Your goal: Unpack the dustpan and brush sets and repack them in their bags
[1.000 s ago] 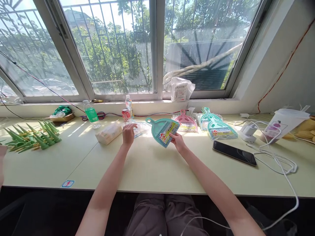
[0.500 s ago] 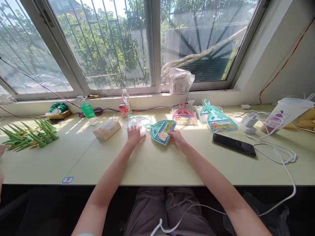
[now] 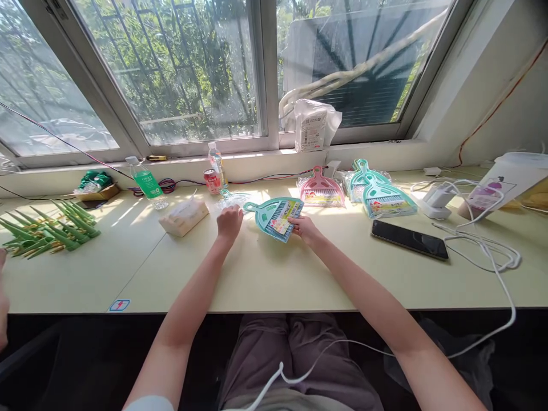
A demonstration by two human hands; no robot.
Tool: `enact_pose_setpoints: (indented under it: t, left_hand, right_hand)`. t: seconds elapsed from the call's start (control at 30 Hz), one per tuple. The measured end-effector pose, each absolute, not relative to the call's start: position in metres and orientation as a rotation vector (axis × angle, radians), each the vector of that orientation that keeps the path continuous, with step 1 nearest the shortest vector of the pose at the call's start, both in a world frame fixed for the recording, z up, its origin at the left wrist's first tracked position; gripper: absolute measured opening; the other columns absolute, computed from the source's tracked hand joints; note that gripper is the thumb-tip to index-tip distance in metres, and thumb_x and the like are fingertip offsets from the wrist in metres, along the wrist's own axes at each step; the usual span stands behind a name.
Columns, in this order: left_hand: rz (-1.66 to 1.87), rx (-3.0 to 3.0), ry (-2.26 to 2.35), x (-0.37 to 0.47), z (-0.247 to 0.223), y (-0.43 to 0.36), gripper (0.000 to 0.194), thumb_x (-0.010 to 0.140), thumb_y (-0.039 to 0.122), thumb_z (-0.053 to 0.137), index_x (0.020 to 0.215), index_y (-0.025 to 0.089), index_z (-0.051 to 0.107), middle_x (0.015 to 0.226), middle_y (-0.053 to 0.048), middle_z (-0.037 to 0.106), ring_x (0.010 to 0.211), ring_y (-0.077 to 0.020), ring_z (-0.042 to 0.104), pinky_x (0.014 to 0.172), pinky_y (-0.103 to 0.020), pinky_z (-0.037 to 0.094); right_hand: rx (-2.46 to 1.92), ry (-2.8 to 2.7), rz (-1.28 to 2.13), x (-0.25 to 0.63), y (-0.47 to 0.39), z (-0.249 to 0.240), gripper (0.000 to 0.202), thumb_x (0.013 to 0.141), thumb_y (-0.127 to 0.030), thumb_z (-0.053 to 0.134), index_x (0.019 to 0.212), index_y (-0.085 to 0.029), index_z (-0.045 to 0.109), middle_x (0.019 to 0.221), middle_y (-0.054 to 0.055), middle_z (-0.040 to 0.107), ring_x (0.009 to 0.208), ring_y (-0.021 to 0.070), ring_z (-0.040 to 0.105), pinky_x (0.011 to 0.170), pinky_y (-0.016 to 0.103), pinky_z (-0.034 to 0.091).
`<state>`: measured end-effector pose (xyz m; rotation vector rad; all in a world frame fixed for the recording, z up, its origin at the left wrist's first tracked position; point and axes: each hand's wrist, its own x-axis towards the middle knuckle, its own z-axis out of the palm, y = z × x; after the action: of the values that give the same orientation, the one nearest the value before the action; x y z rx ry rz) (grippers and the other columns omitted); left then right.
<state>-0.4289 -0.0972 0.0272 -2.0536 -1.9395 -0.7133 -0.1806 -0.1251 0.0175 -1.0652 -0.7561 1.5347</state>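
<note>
Teal dustpan point(image 3: 274, 216) is showing a multicoloured label, mostly yellow and pink. Right of it, a pink dustpan point(image 3: 320, 190) and two more teal ones point(image 3: 379, 194) are lying on the pale yellow table point(image 3: 274, 274). Black phone point(image 3: 410, 239) beyond. Far left of it, green cones point(image 3: 47, 228).

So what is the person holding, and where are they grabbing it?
The right hand holds a teal dustpan set by its wide lower edge. The left hand is a fist near its handle; whether it grips anything can't be told.
</note>
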Motion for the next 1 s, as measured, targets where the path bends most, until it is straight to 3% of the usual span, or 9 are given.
enact_pose_setpoints:
  t: [0.27,0.4,0.67,0.77,0.87,0.93,1.0]
  left_hand:
    - [-0.807,-2.103,-1.891,-0.411,0.031,-0.110,0.031,0.096,0.028,0.041,0.109,0.018,0.066,0.106,-0.013,0.070,0.104,-0.0297,0.061,0.077,-0.037,0.049]
    - [-1.055,-2.170,-1.735,-0.409,0.025,-0.108,0.025,0.095,0.028,0.045,0.105,0.020,0.066,0.133,-0.011,0.059,0.120,-0.0287,0.056,0.086,-0.039,0.051]
    - [-1.543,-2.424,-1.302,-0.405,0.020,-0.105,0.020,0.093,0.038,0.055,0.101,0.022,0.064,0.141,-0.010,0.044,0.128,-0.0248,0.049,0.106,-0.045,0.043]
    - [-1.947,-2.253,-1.309,-0.393,0.023,-0.113,0.043,0.084,0.045,0.068,0.120,0.028,0.054,0.154,-0.009,0.022,0.140,-0.0267,0.035,0.112,-0.046,0.038]
    - [-2.556,-1.843,-1.496,-0.388,0.026,-0.114,0.079,0.079,0.051,0.071,0.142,0.035,0.026,0.160,-0.009,0.007,0.147,-0.0266,0.023,0.112,-0.044,0.038]
    - [-2.913,-1.779,-1.715,-0.392,0.028,-0.109,0.083,0.082,0.057,0.065,0.146,0.033,0.020,0.159,-0.011,0.015,0.145,-0.0275,0.029,0.110,-0.043,0.042]
    - [-3.158,-2.036,-1.879,-0.397,0.029,-0.103,0.077,0.084,0.063,0.058,0.145,0.026,0.028,0.153,-0.015,0.034,0.137,-0.0289,0.042,0.105,-0.042,0.047]
  right_hand:
    - [-1.089,-0.634,1.402,-0.181,-0.129,0.017,0.012,0.082,-0.001,0.059,0.086,-0.011,0.065,0.085,0.008,0.075,0.072,0.0159,0.071,0.068,0.027,0.061]
    - [-1.053,-0.693,1.467,-0.185,-0.127,0.015,0.011,0.081,-0.002,0.062,0.085,-0.012,0.066,0.081,0.006,0.075,0.071,0.0157,0.070,0.067,0.028,0.061]
    - [-0.932,-0.655,1.471,-0.191,-0.126,0.010,0.009,0.079,-0.005,0.068,0.084,-0.012,0.068,0.084,0.007,0.075,0.074,0.0174,0.071,0.076,0.033,0.061]
    - [-0.914,-0.647,1.437,-0.191,-0.125,0.009,0.008,0.078,-0.007,0.070,0.084,-0.013,0.068,0.084,0.007,0.075,0.076,0.0182,0.072,0.079,0.035,0.062]
    - [-0.869,-0.658,1.410,-0.192,-0.126,0.008,0.008,0.078,-0.010,0.071,0.085,-0.013,0.068,0.087,0.007,0.075,0.079,0.0188,0.072,0.083,0.037,0.062]
    - [-0.842,-0.663,1.404,-0.194,-0.127,0.008,0.009,0.078,-0.011,0.072,0.085,-0.013,0.068,0.089,0.007,0.075,0.080,0.0187,0.072,0.083,0.036,0.062]
    - [-0.826,-0.669,1.410,-0.197,-0.127,0.007,0.009,0.077,-0.012,0.072,0.085,-0.013,0.068,0.089,0.007,0.076,0.079,0.0185,0.072,0.081,0.036,0.062]
